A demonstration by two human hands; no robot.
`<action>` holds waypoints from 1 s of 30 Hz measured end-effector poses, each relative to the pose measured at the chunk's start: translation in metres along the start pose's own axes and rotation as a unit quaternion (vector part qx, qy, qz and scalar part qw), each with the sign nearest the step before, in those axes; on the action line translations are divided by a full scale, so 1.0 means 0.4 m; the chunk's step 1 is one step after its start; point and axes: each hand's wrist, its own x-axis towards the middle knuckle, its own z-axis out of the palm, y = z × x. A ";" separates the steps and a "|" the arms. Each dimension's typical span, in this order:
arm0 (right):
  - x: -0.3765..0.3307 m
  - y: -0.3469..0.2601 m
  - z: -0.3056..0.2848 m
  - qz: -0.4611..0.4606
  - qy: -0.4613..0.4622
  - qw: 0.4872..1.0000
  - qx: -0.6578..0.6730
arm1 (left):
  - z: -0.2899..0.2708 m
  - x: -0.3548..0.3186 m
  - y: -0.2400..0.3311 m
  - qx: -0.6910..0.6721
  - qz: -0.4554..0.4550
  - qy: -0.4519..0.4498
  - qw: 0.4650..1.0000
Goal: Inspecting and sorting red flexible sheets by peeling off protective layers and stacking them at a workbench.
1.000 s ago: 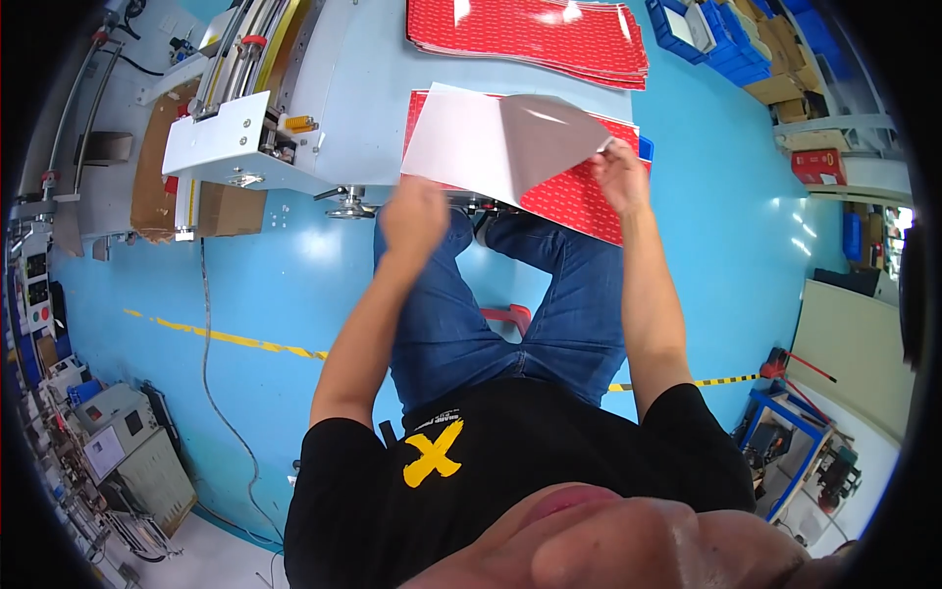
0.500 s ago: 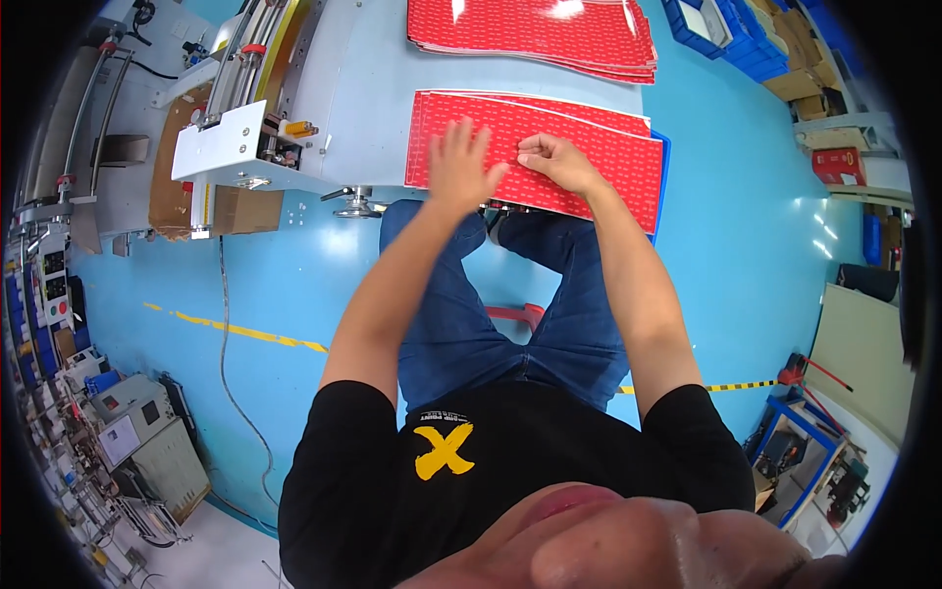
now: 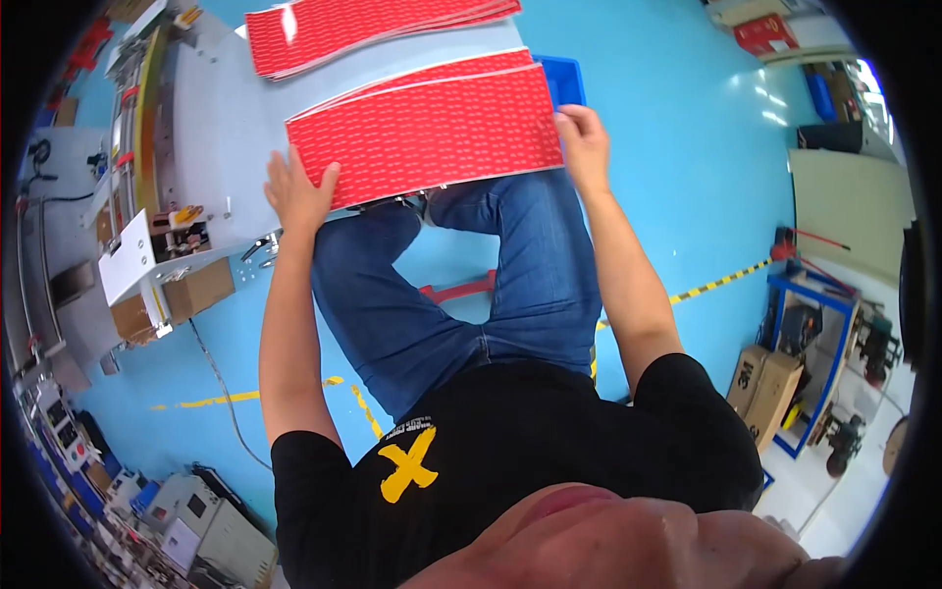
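Red sheets (image 3: 432, 133) are lying overlapped at upper centre in the head view, far edges not yet lining up. The left hand (image 3: 302, 193) is resting spread at their left end; the right hand (image 3: 586, 147) is curling at their right end, pinching or not I cannot tell. 1 other red stack (image 3: 373, 34) is lying above.

The pale sheet face, lifted over the worktop (image 3: 235, 137) a second ago, is out of sight, and the top red sheet (image 3: 432, 137) along the near edge shows its patterned side. From over the sheet's middle, the hands now part: the left hand (image 3: 302, 196) is at its left end, the right hand (image 3: 586, 147) at its right. The view swings too (a cardboard box (image 3: 765, 388) appears), and more of the blue bin (image 3: 566, 79) shows by the worktop's right edge.
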 end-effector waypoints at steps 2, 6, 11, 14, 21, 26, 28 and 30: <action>-0.043 0.046 -0.095 0.050 -0.006 0.999 -0.020 | -0.009 -0.012 0.056 -0.012 0.063 0.055 0.996; -0.138 0.110 -0.115 0.125 -0.158 0.978 -0.060 | 0.020 -0.052 0.317 -0.197 0.261 0.023 0.945; -0.151 0.112 -0.083 0.131 -0.123 0.980 0.084 | 0.049 -0.134 0.596 -0.293 0.324 -0.035 0.899; -0.145 0.106 -0.087 0.132 -0.129 0.976 0.119 | 0.054 -0.142 0.645 -0.290 0.323 -0.053 0.899; -0.129 0.121 -0.073 0.156 -0.106 0.977 0.100 | 0.057 -0.134 0.651 -0.287 0.318 -0.052 0.902; -0.118 0.126 -0.069 0.153 -0.100 0.976 0.122 | 0.060 -0.134 0.662 -0.287 0.311 -0.053 0.904; -0.118 0.127 -0.071 0.159 -0.101 0.974 0.129 | 0.066 -0.132 0.667 -0.288 0.296 -0.058 0.909; -0.118 0.127 -0.074 0.152 -0.121 0.972 0.131 | 0.072 -0.129 0.670 -0.298 0.297 -0.047 0.906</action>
